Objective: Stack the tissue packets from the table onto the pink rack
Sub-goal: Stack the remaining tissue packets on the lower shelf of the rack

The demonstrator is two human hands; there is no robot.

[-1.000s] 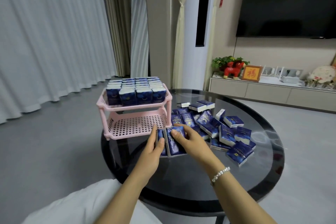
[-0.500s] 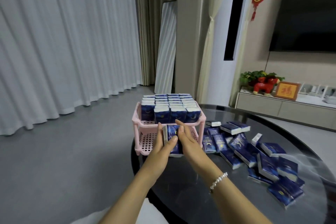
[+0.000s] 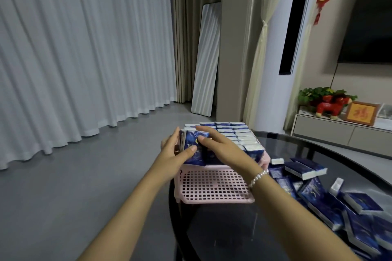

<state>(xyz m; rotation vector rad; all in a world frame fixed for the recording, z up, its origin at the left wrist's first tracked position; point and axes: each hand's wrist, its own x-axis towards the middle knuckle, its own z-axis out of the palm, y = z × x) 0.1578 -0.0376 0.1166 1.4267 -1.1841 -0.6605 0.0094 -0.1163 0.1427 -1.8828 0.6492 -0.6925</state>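
Item: held packets (image 3: 196,150), a small upright bundle of blue tissue packs, clasped between both hands at the front left of the rack's upper tier. Left hand (image 3: 172,151): fingers wrapped round the bundle's left side, thumb laid across its front face, so that the packs are kept from fanning apart. Right hand (image 3: 218,146): fingers curled over the top and right side, thumb on the front, so that the bundle is squeezed as one block and can be steered; a bead bracelet (image 3: 257,178) is worn on that wrist. Rack (image 3: 212,188): pink, two tiers, set at the worktop's near-left edge. The upper tier is already filled with packed rows (image 3: 233,133) standing on edge, white ends up, presumably to fit the greatest number. The lower tier's perforated floor is seen bare where visible. The bundle is held at upper-tier height, just in front of the rows; whether it rests on the tier cannot be told. Loose packets (image 3: 326,201): many, lying at mixed angles on the dark glass worktop (image 3: 222,231) right of the rack, within reach of the right hand. Judged status: task part done, lower tier and loose stock outstanding.
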